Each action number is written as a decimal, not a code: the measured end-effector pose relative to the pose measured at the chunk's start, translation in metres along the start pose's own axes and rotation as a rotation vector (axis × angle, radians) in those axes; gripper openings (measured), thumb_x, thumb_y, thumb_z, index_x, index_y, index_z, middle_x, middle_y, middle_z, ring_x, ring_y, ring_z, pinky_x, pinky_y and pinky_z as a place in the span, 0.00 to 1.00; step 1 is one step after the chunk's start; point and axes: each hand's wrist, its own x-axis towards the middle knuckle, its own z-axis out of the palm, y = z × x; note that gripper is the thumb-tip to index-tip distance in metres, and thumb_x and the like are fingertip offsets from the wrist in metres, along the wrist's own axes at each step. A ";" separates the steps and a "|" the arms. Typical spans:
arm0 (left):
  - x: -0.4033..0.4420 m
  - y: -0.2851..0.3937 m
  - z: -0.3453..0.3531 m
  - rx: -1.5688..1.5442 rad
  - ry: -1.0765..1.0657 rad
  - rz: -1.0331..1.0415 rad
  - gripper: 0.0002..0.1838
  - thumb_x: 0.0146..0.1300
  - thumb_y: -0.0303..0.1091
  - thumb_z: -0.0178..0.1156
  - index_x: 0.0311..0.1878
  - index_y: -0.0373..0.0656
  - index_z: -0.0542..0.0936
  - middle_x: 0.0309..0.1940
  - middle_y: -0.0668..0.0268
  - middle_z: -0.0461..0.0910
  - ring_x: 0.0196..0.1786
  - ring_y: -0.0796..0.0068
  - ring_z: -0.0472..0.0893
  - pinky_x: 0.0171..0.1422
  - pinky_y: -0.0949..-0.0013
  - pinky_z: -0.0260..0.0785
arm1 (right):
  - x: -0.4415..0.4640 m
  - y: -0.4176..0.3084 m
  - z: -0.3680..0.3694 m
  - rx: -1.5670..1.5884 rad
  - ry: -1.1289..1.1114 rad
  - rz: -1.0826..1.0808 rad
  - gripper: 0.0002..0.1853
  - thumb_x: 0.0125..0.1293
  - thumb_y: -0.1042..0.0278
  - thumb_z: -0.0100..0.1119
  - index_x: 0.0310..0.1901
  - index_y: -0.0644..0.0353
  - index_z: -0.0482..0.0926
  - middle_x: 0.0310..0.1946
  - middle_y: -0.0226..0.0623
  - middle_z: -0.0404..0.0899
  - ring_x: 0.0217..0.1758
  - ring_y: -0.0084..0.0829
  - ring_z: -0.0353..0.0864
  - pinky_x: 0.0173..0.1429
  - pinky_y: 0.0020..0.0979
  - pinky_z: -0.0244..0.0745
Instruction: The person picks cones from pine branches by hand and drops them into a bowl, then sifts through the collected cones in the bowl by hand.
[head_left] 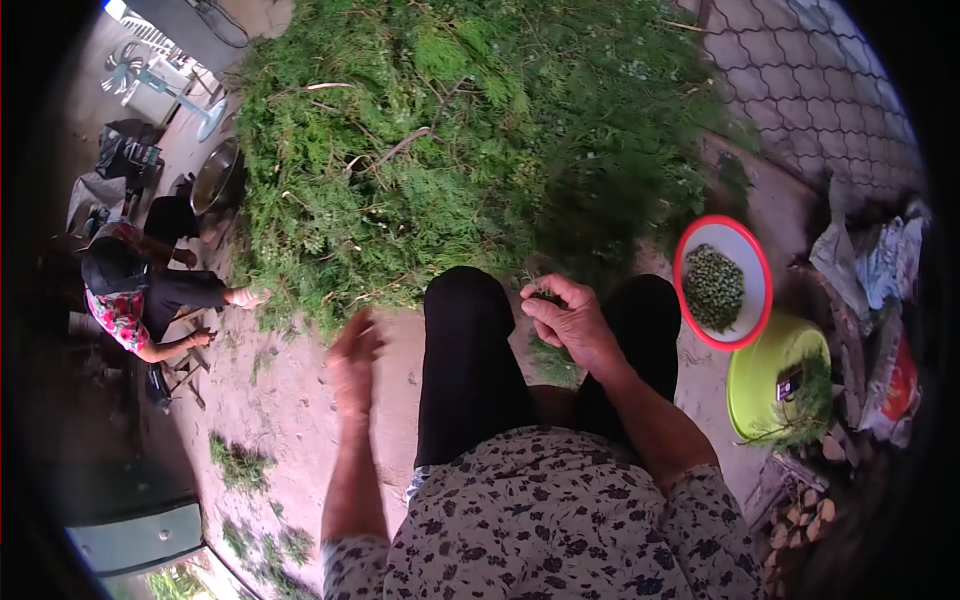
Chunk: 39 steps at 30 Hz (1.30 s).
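My right hand point(572, 322) is closed above the gap between my knees, its thumb and fingers pinching a small green sprig point(540, 293) that is mostly hidden. Out to the left of my left knee, my left hand point(355, 362) hangs over the ground, smeared by motion, so its fingers are unclear. In front of my knees spreads a big heap of feathery green branches point(420, 170). To the right stands a white bowl with a red rim point(693, 331), holding many small round green buds or pods. Some loose greenery point(553, 362) lies between my legs.
A lime-green basin point(748, 395) sits below the bowl, with a leafy branch against it. Sacks point(890, 370) and chopped wood point(800, 520) lie at far right. Another person point(125, 285) sits at left, near a metal basin point(215, 178) and a fan point(125, 70). Leafy scraps point(240, 463) dot the ground.
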 end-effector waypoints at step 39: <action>-0.057 0.051 0.169 0.746 -1.088 0.702 0.10 0.53 0.32 0.60 0.40 0.44 0.78 0.30 0.61 0.76 0.35 0.58 0.77 0.39 0.60 0.69 | -0.144 -0.006 -0.345 -0.128 1.260 -0.368 0.34 0.63 0.47 0.50 0.57 0.73 0.61 0.54 0.59 0.66 0.56 0.45 0.67 0.57 0.38 0.67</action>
